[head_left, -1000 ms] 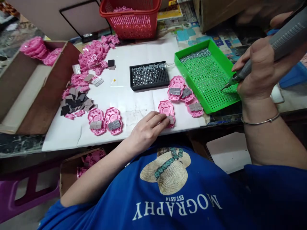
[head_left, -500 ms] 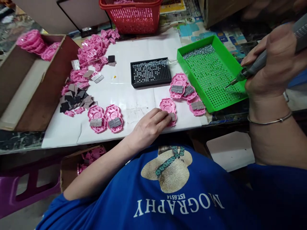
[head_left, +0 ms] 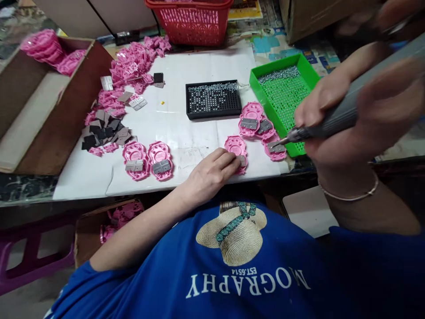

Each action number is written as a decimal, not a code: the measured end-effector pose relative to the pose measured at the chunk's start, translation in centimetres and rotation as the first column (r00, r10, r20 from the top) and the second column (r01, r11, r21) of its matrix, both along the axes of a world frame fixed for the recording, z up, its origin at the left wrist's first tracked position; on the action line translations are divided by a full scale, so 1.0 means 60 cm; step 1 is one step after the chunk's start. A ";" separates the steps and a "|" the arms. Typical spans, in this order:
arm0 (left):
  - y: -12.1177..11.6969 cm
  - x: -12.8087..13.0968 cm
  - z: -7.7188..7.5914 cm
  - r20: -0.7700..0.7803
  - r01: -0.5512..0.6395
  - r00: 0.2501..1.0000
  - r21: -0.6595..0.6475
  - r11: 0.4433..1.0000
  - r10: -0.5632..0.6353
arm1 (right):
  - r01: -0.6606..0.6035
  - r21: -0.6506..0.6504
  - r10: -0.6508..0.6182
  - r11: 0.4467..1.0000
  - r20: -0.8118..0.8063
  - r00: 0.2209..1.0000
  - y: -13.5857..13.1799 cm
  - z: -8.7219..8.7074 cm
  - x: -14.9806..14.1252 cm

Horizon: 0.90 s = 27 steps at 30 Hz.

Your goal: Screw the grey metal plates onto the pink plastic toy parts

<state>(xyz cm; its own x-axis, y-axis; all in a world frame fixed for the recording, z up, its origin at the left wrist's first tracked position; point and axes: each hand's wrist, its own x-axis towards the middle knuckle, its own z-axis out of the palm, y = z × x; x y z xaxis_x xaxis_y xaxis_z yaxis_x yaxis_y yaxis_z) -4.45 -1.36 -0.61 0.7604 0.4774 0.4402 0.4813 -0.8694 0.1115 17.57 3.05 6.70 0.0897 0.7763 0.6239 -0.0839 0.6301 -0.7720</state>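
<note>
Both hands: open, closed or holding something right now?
Left hand: fingers bent onto a pink shell; grip cannot be told.
Right hand: closed around a grey tool.

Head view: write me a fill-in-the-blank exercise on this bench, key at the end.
The right hand grips an electric screwdriver, its bit pointing at a plate on a ____ shell.
Left of the left hand, ____ plated shells lie side by side.
The larger perforated tray is ____, the smaller one black.
The basket is ____.

Missing words: pink; two; green; red.
</note>
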 end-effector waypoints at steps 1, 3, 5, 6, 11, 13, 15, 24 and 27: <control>0.000 0.000 0.000 -0.006 -0.002 1.000 0.000 1.000 0.002 | 0.007 0.105 0.000 0.994 -0.071 0.997 -0.005 -0.005 -0.018; 0.000 0.000 0.001 -0.020 -0.007 1.000 -0.003 1.000 0.007 | -0.036 0.165 0.050 0.986 -0.081 0.995 -0.010 -0.016 -0.048; 0.000 0.000 0.000 -0.023 -0.010 1.000 -0.009 1.000 0.010 | -0.064 0.154 0.076 0.986 -0.072 0.995 -0.009 -0.030 -0.066; 0.000 0.000 0.000 -0.017 -0.009 1.000 -0.012 1.000 0.009 | -0.074 0.136 0.086 0.988 -0.079 0.993 -0.006 -0.037 -0.071; 0.001 0.000 -0.003 0.012 0.005 1.000 -0.011 1.000 -0.005 | -0.157 0.060 0.164 0.986 -0.146 0.976 0.002 -0.057 -0.081; 0.001 0.001 -0.003 0.017 0.001 1.000 -0.005 1.000 -0.001 | -0.167 0.055 0.173 0.984 -0.149 0.973 0.002 -0.059 -0.085; 0.001 0.001 -0.003 0.018 -0.002 1.000 0.003 1.000 0.002 | -0.145 0.061 0.153 0.988 -0.152 0.976 0.002 -0.060 -0.089; 0.001 0.002 -0.005 0.036 0.000 0.999 0.022 1.000 -0.001 | -0.081 -0.015 0.080 0.997 -0.031 0.996 -0.002 -0.066 -0.085; 0.002 0.002 -0.009 0.043 0.000 0.999 0.001 1.000 0.000 | -0.102 -0.025 0.101 0.994 -0.038 0.994 -0.002 -0.069 -0.087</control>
